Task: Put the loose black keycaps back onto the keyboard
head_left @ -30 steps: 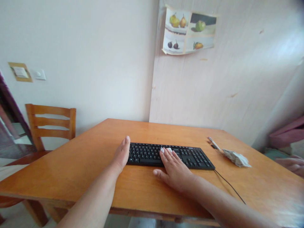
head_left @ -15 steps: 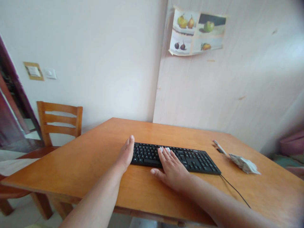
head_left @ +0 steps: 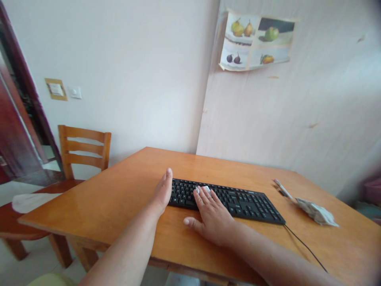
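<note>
A black keyboard lies on the wooden table, its cable trailing off to the right. My left hand grips the keyboard's left end, thumb pointing up; the other fingers are mostly hidden. Across the middle keys my right hand presses a small white tissue under its fingertips. The fingers of that hand are stretched forward and the thumb sticks out to the left, over the table in front of the keyboard. Most of the tissue is covered by the fingers.
On the right of the table lie a pen-like white stick and a crumpled plastic packet. A wooden chair stands at the left, with white material on its seat. Fruit pictures hang on the wall behind.
The right hand with the tissue has slid slightly left along the keys. The left hand stays at the keyboard's end. The whole view has shifted, so the surroundings sit farther right.
</note>
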Demonstrator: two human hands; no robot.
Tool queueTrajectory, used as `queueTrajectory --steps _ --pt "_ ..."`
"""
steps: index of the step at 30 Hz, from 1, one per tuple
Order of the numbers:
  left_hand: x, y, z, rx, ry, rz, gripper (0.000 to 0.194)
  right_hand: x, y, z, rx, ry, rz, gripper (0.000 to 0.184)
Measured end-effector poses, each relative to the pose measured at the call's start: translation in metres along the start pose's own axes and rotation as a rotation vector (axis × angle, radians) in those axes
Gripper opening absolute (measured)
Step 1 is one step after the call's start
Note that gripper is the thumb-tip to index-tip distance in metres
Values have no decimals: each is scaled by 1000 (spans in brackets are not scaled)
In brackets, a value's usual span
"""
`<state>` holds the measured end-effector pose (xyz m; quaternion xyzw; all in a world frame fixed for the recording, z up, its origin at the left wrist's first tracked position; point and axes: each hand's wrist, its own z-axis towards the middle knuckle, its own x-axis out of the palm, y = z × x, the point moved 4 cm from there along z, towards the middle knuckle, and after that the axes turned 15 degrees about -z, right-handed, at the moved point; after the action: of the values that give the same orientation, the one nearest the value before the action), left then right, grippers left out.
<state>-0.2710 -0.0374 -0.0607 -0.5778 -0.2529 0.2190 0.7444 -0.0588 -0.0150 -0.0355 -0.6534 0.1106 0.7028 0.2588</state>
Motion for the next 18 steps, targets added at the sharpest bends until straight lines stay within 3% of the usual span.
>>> queueTrajectory --steps 7,10,14,18 --pt "-1 0 0 -38 -15 -27 85 -3 -10 38 78 65 32 101" --pt "0 -2 -1 -58 -21 -51 86 -2 -1 33 65 38 35 102" --pt "1 -3 -1 -92 -35 -97 90 -2 20 11 -55 -14 25 98" --pt "1 -4 -1 -102 -42 -97 90 -6 17 28 -44 18 28 97"
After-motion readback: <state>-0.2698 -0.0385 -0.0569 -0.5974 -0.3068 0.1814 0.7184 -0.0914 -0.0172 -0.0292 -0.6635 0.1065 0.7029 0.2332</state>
